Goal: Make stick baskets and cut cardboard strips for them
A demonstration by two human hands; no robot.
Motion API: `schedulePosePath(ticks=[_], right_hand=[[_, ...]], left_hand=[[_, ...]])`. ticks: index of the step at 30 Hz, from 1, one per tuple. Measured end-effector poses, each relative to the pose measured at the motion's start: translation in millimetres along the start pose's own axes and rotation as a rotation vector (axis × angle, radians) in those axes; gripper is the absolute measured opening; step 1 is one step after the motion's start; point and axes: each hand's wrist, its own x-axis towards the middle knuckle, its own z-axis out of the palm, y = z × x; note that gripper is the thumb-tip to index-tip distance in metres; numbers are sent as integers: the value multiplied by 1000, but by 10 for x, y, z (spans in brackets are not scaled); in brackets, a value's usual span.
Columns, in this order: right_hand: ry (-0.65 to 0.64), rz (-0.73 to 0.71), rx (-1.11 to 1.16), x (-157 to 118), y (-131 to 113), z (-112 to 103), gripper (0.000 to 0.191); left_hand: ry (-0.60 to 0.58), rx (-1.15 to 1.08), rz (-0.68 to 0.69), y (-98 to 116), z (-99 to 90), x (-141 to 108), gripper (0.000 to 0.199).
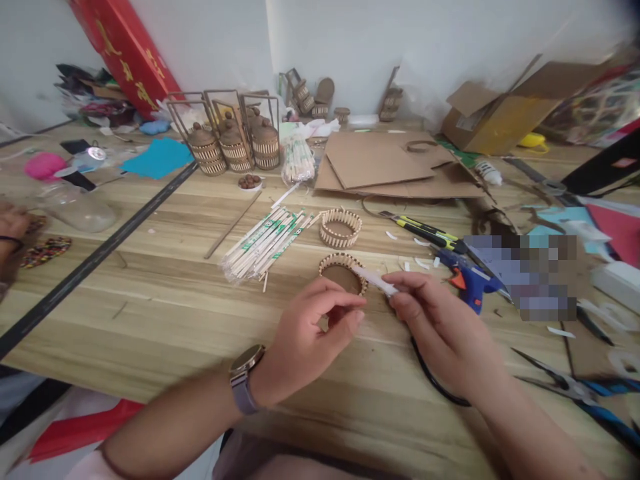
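Observation:
Between the thumb and fingers of my right hand (443, 320) is a thin white strip (374, 279), its free end pointing up and left. The strip's end lies over the rim of a small round basket (327, 263), which has a wall of short light sticks and a brown base. My left hand (313, 333) is in front of that basket, hiding part of it. Its thumb and index finger are bent toward each other, a small gap between their tips, and nothing shows in them. A second stick-walled ring (341, 228) stands just behind.
Wrapped sticks (267, 243) lie left of the rings. A yellow-black utility knife (425, 230), a blue glue gun (473, 283) and pliers (570, 387) are at the right. Behind stand lidded baskets with handles (233, 147) and cardboard sheets (380, 160). Another person's hand (13, 227) is at far left.

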Motion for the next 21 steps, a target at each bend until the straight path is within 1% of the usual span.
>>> schedulePosePath(ticks=[4, 7, 9, 13, 19, 21], right_hand=[[10, -110, -31, -50, -112, 75, 20], [65, -185, -78, -97, -166, 147, 23], [101, -237, -94, -132, -192, 196, 24], [156, -290, -126, -186, -227, 264, 26], [200, -338, -174, -211, -193, 284, 30], [187, -339, -198, -195, -177, 238, 27]], left_hand=[[106, 182, 190, -11, -7, 22, 13], [122, 272, 291, -27, 11, 11, 15], [123, 317, 318, -35, 25, -1, 15], [109, 341, 264, -24, 39, -9, 13], [73, 169, 72, 6, 34, 21, 7], [45, 122, 69, 20, 21, 19, 9]])
